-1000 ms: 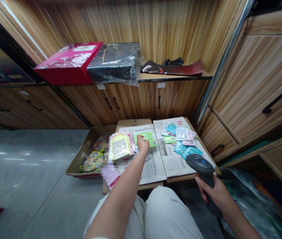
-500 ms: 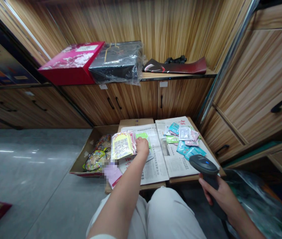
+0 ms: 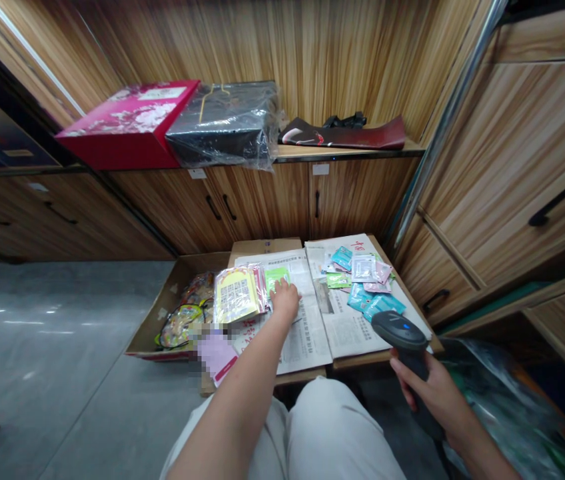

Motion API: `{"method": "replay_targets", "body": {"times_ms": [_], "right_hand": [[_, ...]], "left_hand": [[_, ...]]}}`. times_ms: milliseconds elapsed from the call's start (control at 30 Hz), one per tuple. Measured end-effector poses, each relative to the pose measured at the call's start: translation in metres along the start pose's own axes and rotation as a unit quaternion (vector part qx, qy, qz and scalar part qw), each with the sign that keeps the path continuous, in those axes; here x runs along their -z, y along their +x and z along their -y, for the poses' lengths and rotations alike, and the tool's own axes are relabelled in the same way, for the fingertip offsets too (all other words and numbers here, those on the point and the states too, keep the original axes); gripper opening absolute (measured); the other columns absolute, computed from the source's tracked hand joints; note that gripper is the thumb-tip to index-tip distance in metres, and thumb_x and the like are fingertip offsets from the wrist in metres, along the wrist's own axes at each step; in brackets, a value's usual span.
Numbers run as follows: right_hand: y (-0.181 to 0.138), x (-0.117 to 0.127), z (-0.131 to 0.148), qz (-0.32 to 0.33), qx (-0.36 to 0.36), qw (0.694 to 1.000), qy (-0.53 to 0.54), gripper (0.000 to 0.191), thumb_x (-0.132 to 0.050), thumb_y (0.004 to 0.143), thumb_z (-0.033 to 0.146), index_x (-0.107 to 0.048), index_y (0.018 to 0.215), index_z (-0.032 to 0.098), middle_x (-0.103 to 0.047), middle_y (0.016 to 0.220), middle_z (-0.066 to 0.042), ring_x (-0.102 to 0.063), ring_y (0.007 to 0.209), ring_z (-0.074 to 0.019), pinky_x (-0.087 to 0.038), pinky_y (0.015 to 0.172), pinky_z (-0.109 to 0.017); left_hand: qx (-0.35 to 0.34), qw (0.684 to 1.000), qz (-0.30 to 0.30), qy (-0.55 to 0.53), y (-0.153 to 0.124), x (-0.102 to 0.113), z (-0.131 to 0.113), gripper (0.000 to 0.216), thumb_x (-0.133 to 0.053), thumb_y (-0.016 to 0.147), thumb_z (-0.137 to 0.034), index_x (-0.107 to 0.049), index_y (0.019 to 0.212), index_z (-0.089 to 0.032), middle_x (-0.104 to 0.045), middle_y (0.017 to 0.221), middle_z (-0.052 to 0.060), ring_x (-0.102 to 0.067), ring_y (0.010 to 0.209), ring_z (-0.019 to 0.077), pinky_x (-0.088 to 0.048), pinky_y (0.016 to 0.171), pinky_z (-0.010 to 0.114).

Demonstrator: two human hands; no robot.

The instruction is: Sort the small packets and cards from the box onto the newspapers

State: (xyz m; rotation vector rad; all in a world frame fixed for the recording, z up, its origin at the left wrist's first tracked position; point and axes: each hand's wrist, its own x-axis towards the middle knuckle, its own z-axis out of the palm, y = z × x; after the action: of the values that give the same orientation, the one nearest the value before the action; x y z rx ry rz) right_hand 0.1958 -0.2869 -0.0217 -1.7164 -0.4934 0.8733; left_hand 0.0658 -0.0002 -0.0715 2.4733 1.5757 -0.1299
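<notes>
My left hand (image 3: 285, 300) rests on the newspaper (image 3: 307, 333), fingers spread apart, their tips at the lower edge of a green packet (image 3: 277, 274). Just left of it lies a yellow printed card in a clear bag (image 3: 237, 293), beside a pink-edged packet. My right hand (image 3: 425, 377) is wrapped round the handle of a dark barcode scanner (image 3: 402, 333), whose head points toward the right-hand papers. Beyond the scanner sits a loose pile of small sachets, among them blue sachets (image 3: 382, 305), a white sachet (image 3: 364, 268) and green and pink ones.
An open carton (image 3: 155, 320) with bagged colourful items stands at the left. A lilac card (image 3: 217, 353) lies near the front edge, partly pixelated. Behind are wooden cabinets (image 3: 272, 207), with a red box (image 3: 127, 127) and a plastic-wrapped black box (image 3: 222, 127) on the shelf.
My left hand's fingers have spread and reach onto the green packet, which shows more now. The scanner stays in my right hand. The whole view has shifted slightly.
</notes>
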Motion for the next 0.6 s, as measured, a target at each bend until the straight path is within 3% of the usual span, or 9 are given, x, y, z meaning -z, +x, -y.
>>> {"method": "replay_targets", "body": {"times_ms": [200, 400, 500, 600], "right_hand": [[0.005, 0.005, -0.006, -0.013, -0.005, 1.0, 0.012, 0.043, -0.071, 0.07, 0.054, -0.058, 0.09, 0.018, -0.048, 0.039, 0.01, -0.042, 0.031, -0.0105, -0.035, 0.032, -0.022], [0.01, 0.016, -0.007, -0.033, -0.01, 0.999, 0.034, 0.047, -0.072, 0.069, 0.058, -0.058, 0.088, 0.018, -0.048, 0.043, 0.01, -0.043, 0.032, -0.01, -0.036, 0.032, -0.022], [0.016, 0.02, -0.009, -0.045, -0.015, 0.998, 0.04, 0.047, -0.073, 0.067, 0.06, -0.058, 0.085, 0.019, -0.048, 0.043, 0.009, -0.043, 0.032, -0.0105, -0.036, 0.033, -0.022], [0.025, 0.024, -0.015, -0.052, -0.021, 0.997, 0.047, 0.048, -0.072, 0.067, 0.06, -0.059, 0.087, 0.018, -0.047, 0.043, 0.01, -0.043, 0.032, -0.0103, -0.036, 0.032, -0.022]], "left_hand": [[-0.066, 0.998, -0.018, 0.014, 0.001, 0.003, -0.033, 0.026, -0.054, 0.09, -0.026, -0.063, 0.113, -0.015, -0.054, 0.129, 0.018, -0.044, 0.127, 0.0288, -0.036, 0.104, 0.042], [-0.142, 0.989, -0.009, -0.036, 0.006, -0.001, -0.078, 0.023, -0.05, 0.091, -0.022, -0.064, 0.107, -0.016, -0.059, 0.116, 0.015, -0.051, 0.115, 0.0263, -0.042, 0.095, 0.034], [-0.129, 0.989, -0.026, -0.069, 0.023, -0.003, -0.095, 0.021, -0.049, 0.09, -0.018, -0.064, 0.104, -0.016, -0.06, 0.113, 0.014, -0.053, 0.113, 0.0253, -0.04, 0.096, 0.033], [-0.062, 0.989, -0.07, -0.112, 0.046, -0.002, -0.114, 0.022, -0.051, 0.089, -0.02, -0.062, 0.108, -0.016, -0.06, 0.112, 0.014, -0.054, 0.111, 0.0258, -0.041, 0.095, 0.033]]}}
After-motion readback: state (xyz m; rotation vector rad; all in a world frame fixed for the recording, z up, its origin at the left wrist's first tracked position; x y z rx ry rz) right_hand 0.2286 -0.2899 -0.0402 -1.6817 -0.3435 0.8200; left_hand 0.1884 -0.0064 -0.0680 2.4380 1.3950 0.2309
